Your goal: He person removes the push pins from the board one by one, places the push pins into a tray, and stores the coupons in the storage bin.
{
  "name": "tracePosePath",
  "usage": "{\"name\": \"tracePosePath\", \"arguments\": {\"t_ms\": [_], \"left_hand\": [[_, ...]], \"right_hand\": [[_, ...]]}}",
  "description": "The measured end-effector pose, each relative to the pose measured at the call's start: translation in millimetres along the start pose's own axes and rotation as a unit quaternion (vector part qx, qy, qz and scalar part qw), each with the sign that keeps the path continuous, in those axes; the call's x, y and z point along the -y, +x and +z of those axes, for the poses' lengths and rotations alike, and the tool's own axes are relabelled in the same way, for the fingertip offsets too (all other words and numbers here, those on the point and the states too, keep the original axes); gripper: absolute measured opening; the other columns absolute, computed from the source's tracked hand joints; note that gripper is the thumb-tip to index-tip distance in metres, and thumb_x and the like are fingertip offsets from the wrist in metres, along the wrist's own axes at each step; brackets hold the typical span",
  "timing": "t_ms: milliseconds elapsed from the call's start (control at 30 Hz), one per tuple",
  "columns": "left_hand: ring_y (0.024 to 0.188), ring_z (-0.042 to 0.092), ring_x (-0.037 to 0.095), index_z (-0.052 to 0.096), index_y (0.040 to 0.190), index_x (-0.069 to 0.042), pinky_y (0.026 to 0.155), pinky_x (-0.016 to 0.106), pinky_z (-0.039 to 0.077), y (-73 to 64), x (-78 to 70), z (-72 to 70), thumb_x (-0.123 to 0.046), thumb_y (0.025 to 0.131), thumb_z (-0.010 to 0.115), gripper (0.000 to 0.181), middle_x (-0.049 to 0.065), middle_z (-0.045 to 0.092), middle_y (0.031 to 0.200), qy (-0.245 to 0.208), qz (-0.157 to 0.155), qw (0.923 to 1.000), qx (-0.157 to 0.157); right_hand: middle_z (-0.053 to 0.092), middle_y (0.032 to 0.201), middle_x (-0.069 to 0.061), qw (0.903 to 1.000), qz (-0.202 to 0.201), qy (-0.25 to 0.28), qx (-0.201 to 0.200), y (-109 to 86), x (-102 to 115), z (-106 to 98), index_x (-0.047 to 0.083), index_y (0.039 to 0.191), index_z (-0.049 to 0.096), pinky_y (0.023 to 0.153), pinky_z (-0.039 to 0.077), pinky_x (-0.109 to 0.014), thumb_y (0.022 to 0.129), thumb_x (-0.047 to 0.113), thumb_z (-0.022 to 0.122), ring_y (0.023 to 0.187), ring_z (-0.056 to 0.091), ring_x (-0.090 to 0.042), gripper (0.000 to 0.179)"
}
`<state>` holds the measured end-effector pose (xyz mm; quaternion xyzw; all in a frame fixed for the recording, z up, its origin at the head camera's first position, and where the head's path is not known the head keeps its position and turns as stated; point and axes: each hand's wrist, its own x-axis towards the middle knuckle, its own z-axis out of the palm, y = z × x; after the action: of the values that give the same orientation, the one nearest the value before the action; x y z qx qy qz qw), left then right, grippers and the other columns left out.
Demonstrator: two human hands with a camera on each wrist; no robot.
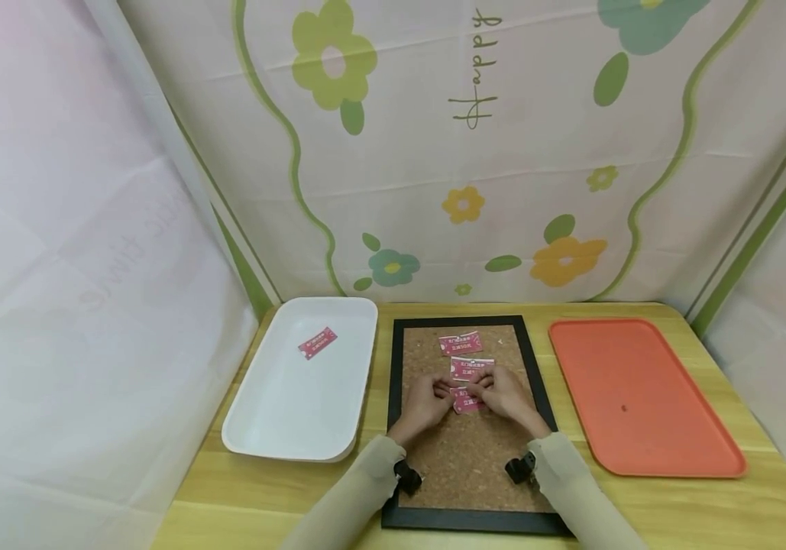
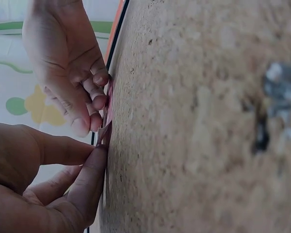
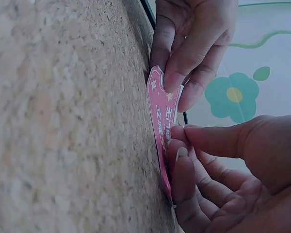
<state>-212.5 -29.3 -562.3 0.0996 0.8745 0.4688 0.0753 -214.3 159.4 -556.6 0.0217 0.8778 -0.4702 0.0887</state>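
A pink coupon with white print lies low over the cork board, lowest of three in a column. My left hand pinches its left end between thumb and fingers. At its upper right, my right hand has curled fingers on it, thumb and fingertips meeting at the edge. Whether something small sits between those fingertips is hidden. Seen from the right wrist, the coupon tilts slightly off the cork. Just above are a second coupon and a top coupon.
A white tray stands left of the board, with one more pink coupon inside. To the right lies an orange tray. The board's black frame borders the cork, and a flowered curtain hangs behind the wooden table.
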Motion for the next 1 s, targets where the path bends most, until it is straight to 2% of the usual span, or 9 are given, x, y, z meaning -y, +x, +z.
{"name": "tracePosePath", "arguments": {"t_ms": [333,567,700,767,900,1000], "left_hand": [[0.084,0.068,0.008,0.077,0.107,-0.006,0.075,0.025,0.059,-2.4,-3.0,0.9,0.0,0.092,0.072,0.016,0.009,0.074,0.099,-0.011,-0.004,0.9999,0.006],[0.084,0.067,0.01,0.076,0.107,-0.004,0.075,0.025,0.059,-8.2,-4.6,-9.3,0.001,0.093,0.07,0.017,0.008,0.073,0.098,-0.029,-0.018,0.9994,0.007],[0.083,0.068,0.01,0.075,0.108,-0.005,0.074,0.026,0.059,-9.9,-4.4,-21.4,-0.001,0.094,0.07,0.015,0.008,0.073,0.098,-0.036,-0.003,0.9994,-0.005],[0.083,0.071,0.013,0.076,0.107,-0.004,0.074,0.026,0.06,-8.7,-5.0,-29.1,-0.001,0.094,0.07,0.014,0.01,0.075,0.098,-0.029,0.024,0.9991,-0.021],[0.086,0.073,0.02,0.076,0.105,-0.001,0.076,0.025,0.061,-5.2,-10.0,-45.9,0.002,0.093,0.072,0.013,0.015,0.076,0.098,-0.023,0.064,0.9964,-0.051],[0.088,0.073,0.023,0.075,0.107,0.001,0.076,0.027,0.062,-4.1,-15.5,-59.5,0.001,0.094,0.072,0.014,0.017,0.076,0.1,-0.029,0.073,0.995,-0.062]], "right_hand": [[0.073,0.089,-0.01,0.9999,-0.014,-0.003,0.005,-4.0,3,-5,0.002,0.106,0.071,0.055,0.053,-0.03,0.098,0.008,0.068,0.063,0.063,-0.015,0.01],[0.072,0.092,-0.013,0.9993,-0.037,0.005,0.008,-4.0,3,-10,-0.001,0.108,0.07,0.054,0.051,-0.029,0.098,0.006,0.066,0.065,0.064,-0.018,0.013],[0.074,0.095,-0.014,0.998,-0.06,-0.017,-0.011,-0.9,0,-21,0.0,0.107,0.072,0.057,0.053,-0.028,0.097,0.007,0.067,0.072,0.067,-0.018,0.013],[0.074,0.096,-0.015,0.9972,-0.067,-0.02,-0.027,-0.3,-1,-28,0.0,0.108,0.073,0.06,0.054,-0.028,0.097,0.007,0.067,0.077,0.068,-0.019,0.014],[0.073,0.103,-0.02,0.9974,-0.059,-0.002,-0.041,-2.8,-2,-43,-0.003,0.112,0.071,0.062,0.057,-0.032,0.098,0.006,0.064,0.083,0.069,-0.023,0.018],[0.073,0.105,-0.021,0.9973,-0.057,-0.003,-0.046,-5.7,-2,-54,-0.003,0.114,0.07,0.062,0.055,-0.03,0.099,0.005,0.062,0.084,0.067,-0.023,0.019]]}}
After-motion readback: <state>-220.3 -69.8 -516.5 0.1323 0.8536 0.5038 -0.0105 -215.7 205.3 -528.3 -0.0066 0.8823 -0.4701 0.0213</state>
